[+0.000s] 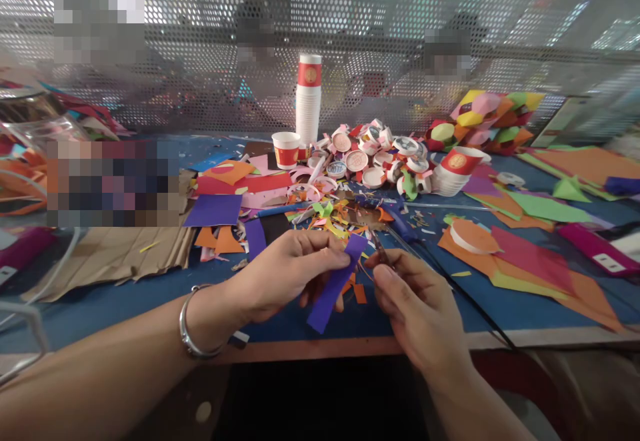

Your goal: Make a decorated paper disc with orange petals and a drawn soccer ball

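A purple paper strip (pixel 336 291) slants between the thumb and fingers of my left hand (pixel 295 267), above the front of the blue table. To its right, my right hand (pixel 417 301) is closed around a pair of scissors (pixel 379 249). Only a narrow dark part of the scissors shows past the fingers, and the handles are hidden. The strip and the scissors are apart. Small orange paper scraps (pixel 360 293) lie between and beyond the hands. A purple paper square (pixel 213 210) is on the table at the left.
Behind the hands stand a stack of paper cups (pixel 308 104), a single cup (pixel 287 150) and a heap of cut cup pieces (pixel 357 159). A blue glue gun (pixel 403 221) with a black cord lies near my right hand. Coloured sheets (pixel 535 254) and brown cardboard (pixel 125 254) flank the work area.
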`<state>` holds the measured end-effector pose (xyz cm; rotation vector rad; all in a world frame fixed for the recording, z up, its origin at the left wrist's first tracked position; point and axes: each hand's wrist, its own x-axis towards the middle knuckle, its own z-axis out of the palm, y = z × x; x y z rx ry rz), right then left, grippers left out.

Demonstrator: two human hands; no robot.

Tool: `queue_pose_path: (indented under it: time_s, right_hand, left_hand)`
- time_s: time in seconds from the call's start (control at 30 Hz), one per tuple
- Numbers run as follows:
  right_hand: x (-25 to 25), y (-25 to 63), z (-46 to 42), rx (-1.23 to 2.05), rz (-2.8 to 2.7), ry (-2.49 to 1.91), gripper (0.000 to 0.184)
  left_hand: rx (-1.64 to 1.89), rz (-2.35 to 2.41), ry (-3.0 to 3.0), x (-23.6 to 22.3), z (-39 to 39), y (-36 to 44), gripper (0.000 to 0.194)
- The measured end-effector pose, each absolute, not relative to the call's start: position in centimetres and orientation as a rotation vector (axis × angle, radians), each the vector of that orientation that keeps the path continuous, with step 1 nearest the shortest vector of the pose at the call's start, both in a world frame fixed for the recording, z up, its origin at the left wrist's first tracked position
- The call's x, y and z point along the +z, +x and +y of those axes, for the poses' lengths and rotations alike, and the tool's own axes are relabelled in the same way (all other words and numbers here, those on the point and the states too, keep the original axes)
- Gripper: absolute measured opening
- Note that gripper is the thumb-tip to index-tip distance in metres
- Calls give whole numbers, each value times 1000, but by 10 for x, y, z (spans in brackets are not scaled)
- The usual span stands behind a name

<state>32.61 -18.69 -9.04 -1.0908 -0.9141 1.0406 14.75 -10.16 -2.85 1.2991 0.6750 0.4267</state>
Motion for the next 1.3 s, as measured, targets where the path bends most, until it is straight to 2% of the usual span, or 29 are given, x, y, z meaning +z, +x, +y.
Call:
queue_pose_path:
  time_s: [0.2,0.8,1.3]
  right_hand:
    - [-89,323,-188,1086,-904,-1049,35]
    - [-95,325,-192,1168,-996,-985,24]
    - [-97,327,-191,1136,-978,-1010,32]
  left_hand:
    - [593,693,1386,-32,-104,149,29]
    - [327,608,1356,-35,-113,156,27]
    - [457,675,1587,-33,-110,147,28]
